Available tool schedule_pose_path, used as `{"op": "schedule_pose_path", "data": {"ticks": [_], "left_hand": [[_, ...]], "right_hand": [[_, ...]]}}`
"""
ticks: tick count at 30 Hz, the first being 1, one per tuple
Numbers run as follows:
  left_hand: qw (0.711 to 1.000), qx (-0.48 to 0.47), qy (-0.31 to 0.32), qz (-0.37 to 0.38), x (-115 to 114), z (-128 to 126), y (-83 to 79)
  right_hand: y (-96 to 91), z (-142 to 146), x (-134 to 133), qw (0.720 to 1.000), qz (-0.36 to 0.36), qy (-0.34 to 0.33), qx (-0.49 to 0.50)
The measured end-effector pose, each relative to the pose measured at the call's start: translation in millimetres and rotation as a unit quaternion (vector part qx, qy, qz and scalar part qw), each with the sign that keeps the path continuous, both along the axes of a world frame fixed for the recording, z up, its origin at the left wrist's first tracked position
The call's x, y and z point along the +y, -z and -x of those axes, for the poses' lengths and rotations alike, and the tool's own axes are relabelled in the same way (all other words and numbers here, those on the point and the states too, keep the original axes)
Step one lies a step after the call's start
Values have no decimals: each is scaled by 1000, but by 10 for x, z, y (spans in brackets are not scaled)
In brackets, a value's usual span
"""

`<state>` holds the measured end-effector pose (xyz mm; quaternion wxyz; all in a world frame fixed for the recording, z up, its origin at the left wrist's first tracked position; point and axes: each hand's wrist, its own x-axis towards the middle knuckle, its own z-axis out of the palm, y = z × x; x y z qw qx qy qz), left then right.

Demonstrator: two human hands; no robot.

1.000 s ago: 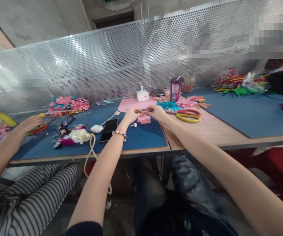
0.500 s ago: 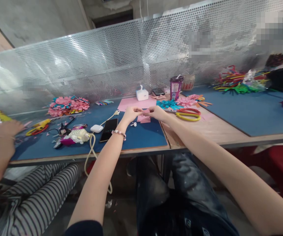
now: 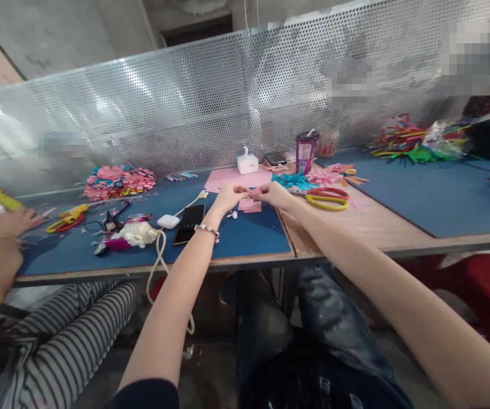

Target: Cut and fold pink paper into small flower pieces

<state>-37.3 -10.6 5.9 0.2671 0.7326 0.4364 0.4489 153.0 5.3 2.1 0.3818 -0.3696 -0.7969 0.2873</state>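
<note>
A small piece of pink paper (image 3: 254, 192) is pinched between my two hands above the blue mat. My left hand (image 3: 230, 196), with a bead bracelet at the wrist, grips its left side, fingers closed. On the other side my right hand (image 3: 273, 194) holds it between thumb and fingers. Just below lie more pink paper pieces (image 3: 251, 205) on the mat. A white earbud (image 3: 233, 215) rests close by my left hand, and a dark phone (image 3: 189, 224) lies left of my wrist. Scissors with red and yellow handles (image 3: 328, 199) lie right of my right hand.
Behind my hands stand a white box (image 3: 247, 163) on a pink sheet (image 3: 221, 179) and a purple cup (image 3: 306, 152). Paper flowers (image 3: 119, 182) are heaped at left. A cream bag strap (image 3: 158, 258) hangs over the table edge. A co-worker's hand (image 3: 8, 221) works far left.
Both my hands stay together on the pink paper with hardly any movement. The co-worker's hand at the left has shifted slightly left.
</note>
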Motion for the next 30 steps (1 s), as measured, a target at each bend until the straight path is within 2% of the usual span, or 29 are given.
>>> {"op": "schedule_pose_path", "data": {"ticks": [7, 13, 25, 30], "left_hand": [[1000, -15, -6, 16, -80, -30, -64], [1000, -8, 9, 8, -22, -23, -31], [1000, -5, 7, -8, 17, 25, 10], [1000, -16, 10, -3, 14, 14, 6]], "right_hand": [[19, 1, -4, 999, 14, -37, 12], [-35, -30, -37, 1000, 1, -3, -23], [-72, -13, -113, 999, 34, -19, 14], [-53, -27, -72, 999, 29, -4, 15]]}}
